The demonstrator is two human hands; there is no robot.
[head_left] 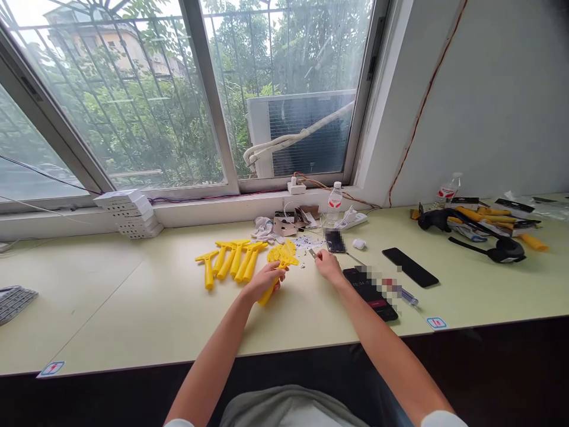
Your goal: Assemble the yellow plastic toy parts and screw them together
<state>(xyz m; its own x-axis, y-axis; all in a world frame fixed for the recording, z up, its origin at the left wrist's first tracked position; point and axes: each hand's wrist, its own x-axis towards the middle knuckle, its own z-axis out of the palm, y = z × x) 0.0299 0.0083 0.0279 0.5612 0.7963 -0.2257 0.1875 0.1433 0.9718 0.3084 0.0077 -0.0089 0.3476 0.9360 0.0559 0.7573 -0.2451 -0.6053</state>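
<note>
My left hand [265, 280] is closed round the handle of a yellow T-shaped plastic scraper [268, 295], its wide head tilted up and to the right. In my right hand [329, 265], thumb and fingers pinch a small flat metal piece [312, 253], held apart from the scraper. Several more yellow scrapers [208, 274] lie in a row left of my left hand. Just behind the held scraper are flat yellow plastic parts [272, 254]. Tiny metal bits [303, 265], perhaps screws, lie on the table between my hands.
Right of my right forearm lie a dark phone [368, 290], a screwdriver [406, 295] and a black flat slab [409, 267]. A bottle [334, 204], a power strip [354, 219] and a glove [264, 228] stand near the window. Black straps and yellow tools [484, 216] clutter the far right.
</note>
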